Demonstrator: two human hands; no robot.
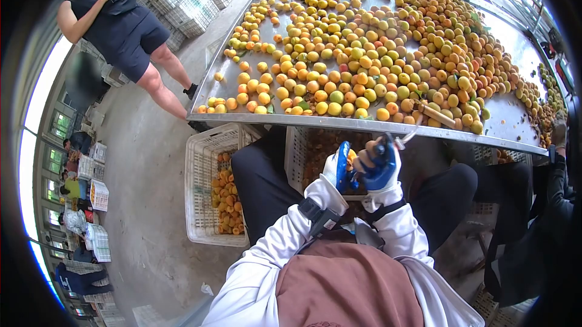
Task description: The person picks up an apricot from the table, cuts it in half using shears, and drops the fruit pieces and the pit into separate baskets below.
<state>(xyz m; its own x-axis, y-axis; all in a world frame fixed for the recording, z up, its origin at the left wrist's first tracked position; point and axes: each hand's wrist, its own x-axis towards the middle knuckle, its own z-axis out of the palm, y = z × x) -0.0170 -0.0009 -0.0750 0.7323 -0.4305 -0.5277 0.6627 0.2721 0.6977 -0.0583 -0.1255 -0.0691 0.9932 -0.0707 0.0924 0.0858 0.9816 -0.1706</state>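
Note:
Below the near edge of the metal table [291,122], my two gloved hands are close together. My left hand [341,169], in a blue and white glove, is closed around an orange-yellow fruit [351,156]. Beside it, my right hand [379,162], with a blue-coated glove and bare fingertips, grips a small tool [409,138] whose thin end points up to the right. Part of the fruit is hidden by the fingers. Many yellow, orange and greenish fruits [339,60] cover the tabletop. A wooden-handled tool [434,114] lies among them near the front edge.
A white crate [199,205] with fruit halves stands at my left knee. Another crate [296,152] with brownish contents sits beneath my hands. One person [133,36] stands beyond the table's left corner; another person's arm [559,175] is at the right. Stacked crates [182,5] stand behind.

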